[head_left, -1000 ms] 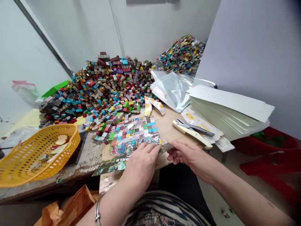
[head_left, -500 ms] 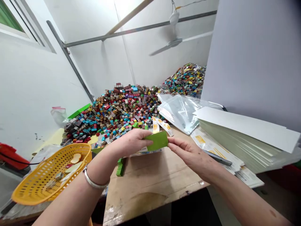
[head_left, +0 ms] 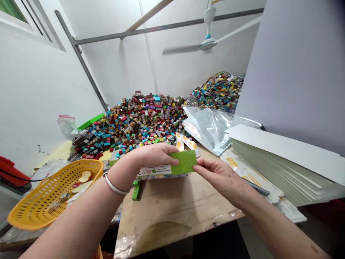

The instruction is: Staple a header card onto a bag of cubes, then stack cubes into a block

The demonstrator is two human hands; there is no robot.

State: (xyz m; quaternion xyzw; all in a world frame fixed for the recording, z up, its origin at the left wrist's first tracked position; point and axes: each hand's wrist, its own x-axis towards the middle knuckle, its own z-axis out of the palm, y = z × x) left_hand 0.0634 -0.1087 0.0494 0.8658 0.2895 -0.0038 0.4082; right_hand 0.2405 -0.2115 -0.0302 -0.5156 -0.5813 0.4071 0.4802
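Observation:
A green printed card (head_left: pixel 186 164) is held between my two hands above the wooden board. A white label (head_left: pixel 159 170) on it carries printed marks and "MADE IN CHINA". My left hand (head_left: pixel 157 155) lies over the card, its thumb pressed on the front face and its other fingers hidden behind. At the card's right edge, my right hand (head_left: pixel 212 169) pinches the corner between thumb and fingers. Clear plastic with coloured bits peeks out along the card's lower edge; what it holds is hard to make out. Close by on the board stands a row of green blocks (head_left: pixel 136 191).
A heap of small coloured blocks (head_left: pixel 145 118) lies against the wall. To the left is a yellow basket (head_left: pixel 24 212). Clear plastic bags (head_left: pixel 208 129), white-and-orange printed sheets (head_left: pixel 237 165) and a stack of long white cards (head_left: pixel 280 147) lie at the right. A fan (head_left: pixel 208 43) hangs above.
My left hand has shifted, uncovering more of the white label. The green card sits slightly further right in view, with both hands still on it. The camera view has tilted a little.

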